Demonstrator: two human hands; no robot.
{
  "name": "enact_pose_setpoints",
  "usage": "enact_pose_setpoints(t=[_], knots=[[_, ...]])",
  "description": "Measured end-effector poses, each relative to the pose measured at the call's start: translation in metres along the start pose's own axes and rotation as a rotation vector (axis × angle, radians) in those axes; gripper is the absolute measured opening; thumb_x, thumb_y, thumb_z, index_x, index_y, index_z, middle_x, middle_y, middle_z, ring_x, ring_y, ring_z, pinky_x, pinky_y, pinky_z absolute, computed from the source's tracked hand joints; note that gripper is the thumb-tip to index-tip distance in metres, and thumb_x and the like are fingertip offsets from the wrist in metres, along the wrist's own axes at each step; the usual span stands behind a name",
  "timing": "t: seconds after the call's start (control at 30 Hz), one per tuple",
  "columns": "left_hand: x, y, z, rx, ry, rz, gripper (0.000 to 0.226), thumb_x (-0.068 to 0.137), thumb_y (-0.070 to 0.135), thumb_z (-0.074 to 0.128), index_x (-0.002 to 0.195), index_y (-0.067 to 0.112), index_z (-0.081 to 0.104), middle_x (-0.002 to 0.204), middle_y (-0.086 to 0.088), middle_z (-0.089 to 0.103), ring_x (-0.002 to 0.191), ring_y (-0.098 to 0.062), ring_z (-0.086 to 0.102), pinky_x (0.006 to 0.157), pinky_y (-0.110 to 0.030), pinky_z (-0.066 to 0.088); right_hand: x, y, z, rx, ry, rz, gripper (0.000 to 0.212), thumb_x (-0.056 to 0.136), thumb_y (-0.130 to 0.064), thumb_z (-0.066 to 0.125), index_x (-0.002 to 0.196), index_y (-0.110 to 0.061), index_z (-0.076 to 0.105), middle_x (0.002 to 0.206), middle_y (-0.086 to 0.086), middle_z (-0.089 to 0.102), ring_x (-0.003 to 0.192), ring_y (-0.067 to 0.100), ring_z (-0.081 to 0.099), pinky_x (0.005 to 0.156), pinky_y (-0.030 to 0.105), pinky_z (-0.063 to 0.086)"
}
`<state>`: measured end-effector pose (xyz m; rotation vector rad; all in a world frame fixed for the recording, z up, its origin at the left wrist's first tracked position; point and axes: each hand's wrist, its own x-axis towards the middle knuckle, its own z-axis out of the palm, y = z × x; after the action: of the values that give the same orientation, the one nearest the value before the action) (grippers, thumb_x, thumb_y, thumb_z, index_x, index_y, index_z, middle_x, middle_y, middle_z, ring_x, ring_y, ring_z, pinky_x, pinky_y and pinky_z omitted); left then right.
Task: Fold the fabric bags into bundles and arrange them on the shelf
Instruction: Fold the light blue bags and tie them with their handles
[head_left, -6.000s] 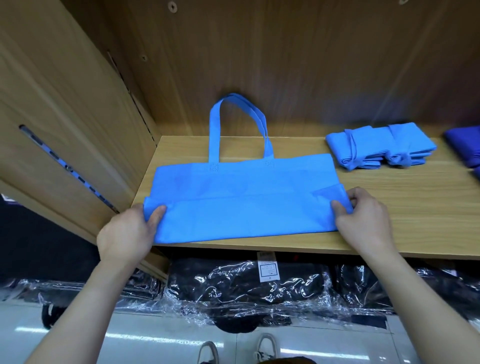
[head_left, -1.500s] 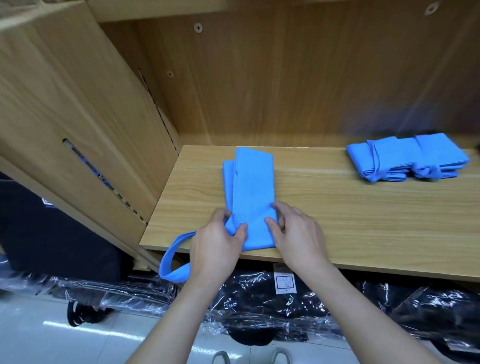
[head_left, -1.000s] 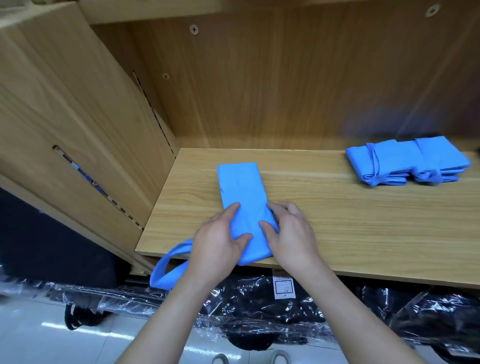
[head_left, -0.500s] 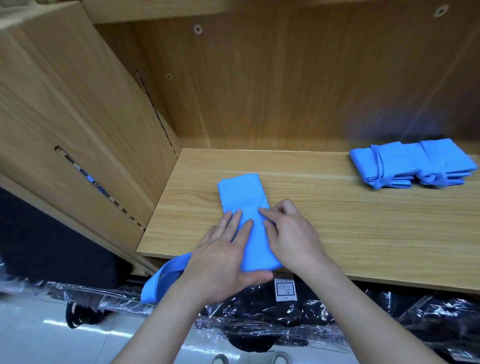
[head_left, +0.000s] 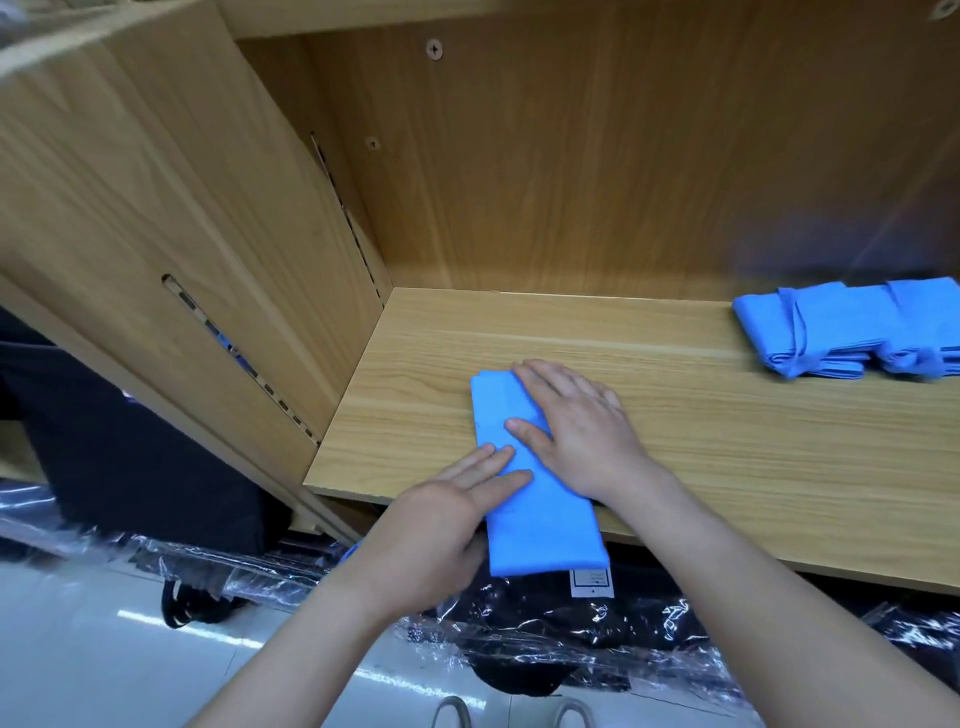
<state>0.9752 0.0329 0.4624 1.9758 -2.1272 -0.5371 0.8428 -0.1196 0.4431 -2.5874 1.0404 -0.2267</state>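
A light blue fabric bag (head_left: 540, 525), folded into a narrow strip, lies on the wooden shelf (head_left: 727, 447) with its near end hanging over the front edge. My right hand (head_left: 576, 426) lies flat on the strip's far half, fingers straight. The straight fingers of my left hand (head_left: 441, 525) press the strip's left side near the shelf edge. A bit of the bag's handle (head_left: 352, 550) shows under my left wrist. Two folded blue bundles (head_left: 852, 332) sit at the far right of the shelf.
The cabinet's wooden side panel (head_left: 218, 208) rises on the left and the back wall (head_left: 623, 156) is behind. Below the shelf lie dark goods in clear plastic wrap (head_left: 571, 634). White floor and shoe tips show at the bottom.
The strip has slid toward me and now overhangs the shelf edge. My right hand moved up over its far half and flattened. My left hand stays flat on the near part.
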Motion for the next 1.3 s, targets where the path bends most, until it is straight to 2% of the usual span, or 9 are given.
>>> enact_pose_setpoints(t=[0.13,0.23,0.33,0.5,0.77,0.87,0.97,1.13,1.3], knots=[[0.003,-0.01,0.004,-0.237,0.201,-0.08,0.056,0.077,0.031,0.039,0.128,0.035,0.062,0.137,0.02,0.049,0.131,0.007,0.039,0.111,-0.019,0.032,0.009,0.002,-0.011,0.132,0.033,0.017,0.066,0.088,-0.051,0.062,0.145,-0.026,0.041,0.149,-0.011,0.042,0.136,0.015,0.035,0.109,0.03,0.031],[0.012,-0.007,0.002,-0.354,0.336,-0.232,0.031,0.08,0.04,0.057,0.111,0.046,0.06,0.103,0.015,0.073,0.098,-0.004,0.065,0.087,-0.028,0.049,0.013,0.007,-0.015,0.296,0.051,0.074,0.062,0.078,-0.042,0.077,0.133,-0.024,0.055,0.134,-0.004,0.057,0.125,0.021,0.047,0.103,0.031,0.037],[0.021,-0.004,0.0,-0.422,0.494,-0.358,0.023,0.087,0.044,0.067,0.103,0.028,0.063,0.079,0.003,0.071,0.072,-0.014,0.062,0.071,-0.03,0.047,0.015,0.013,-0.017,0.406,0.072,0.099,0.049,0.07,-0.034,0.079,0.117,-0.025,0.066,0.117,0.0,0.066,0.111,0.024,0.056,0.097,0.034,0.043],[0.036,0.002,-0.009,-0.332,0.508,-0.514,0.026,0.088,0.043,0.064,0.101,0.021,0.062,0.071,-0.005,0.065,0.073,-0.025,0.06,0.067,-0.038,0.046,0.018,0.015,-0.019,0.656,0.084,0.181,0.034,0.076,-0.005,0.064,0.101,-0.026,0.069,0.095,-0.007,0.071,0.091,0.015,0.065,0.088,0.033,0.052],[0.058,0.002,-0.027,-0.115,0.343,-0.592,0.045,0.09,0.047,0.06,0.125,0.018,0.057,0.107,-0.003,0.067,0.105,-0.028,0.06,0.08,-0.034,0.044,0.004,0.002,-0.043,1.304,0.079,0.36,0.027,0.1,-0.019,0.048,0.087,-0.016,0.07,0.077,-0.008,0.069,0.081,0.013,0.061,0.078,0.029,0.047],[0.062,0.009,-0.023,-0.208,0.347,-0.566,0.044,0.093,0.035,0.06,0.132,0.018,0.05,0.123,-0.004,0.064,0.116,-0.028,0.056,0.087,-0.034,0.043,0.002,-0.009,-0.025,1.307,0.175,0.371,0.019,0.094,-0.04,0.058,0.102,-0.025,0.067,0.106,-0.006,0.067,0.099,0.009,0.061,0.089,0.024,0.046],[0.063,0.01,-0.023,-0.312,0.336,-0.495,0.04,0.09,0.025,0.064,0.13,0.021,0.055,0.12,0.001,0.067,0.115,-0.023,0.058,0.089,-0.032,0.045,0.0,-0.025,-0.01,1.272,0.274,0.404,0.047,0.068,-0.054,0.073,0.111,-0.04,0.061,0.123,0.004,0.054,0.111,0.019,0.058,0.096,0.035,0.048],[0.052,0.006,-0.022,-0.341,0.34,-0.453,0.035,0.082,0.023,0.074,0.115,0.024,0.064,0.098,0.016,0.069,0.098,-0.013,0.063,0.079,-0.024,0.042,-0.003,-0.025,-0.019,1.211,0.366,0.372,0.043,0.074,-0.014,0.082,0.109,-0.031,0.064,0.106,-0.002,0.06,0.1,0.013,0.06,0.098,0.039,0.049],[0.046,0.007,-0.031,-1.063,0.229,-0.438,0.055,0.07,0.023,0.086,0.116,0.022,0.054,0.107,0.001,0.071,0.096,-0.009,0.069,0.079,-0.025,0.054,-0.017,-0.026,-0.039,1.139,0.357,0.075,0.042,0.071,-0.002,0.079,0.097,-0.031,0.063,0.098,-0.003,0.065,0.092,0.005,0.062,0.089,0.029,0.051]])
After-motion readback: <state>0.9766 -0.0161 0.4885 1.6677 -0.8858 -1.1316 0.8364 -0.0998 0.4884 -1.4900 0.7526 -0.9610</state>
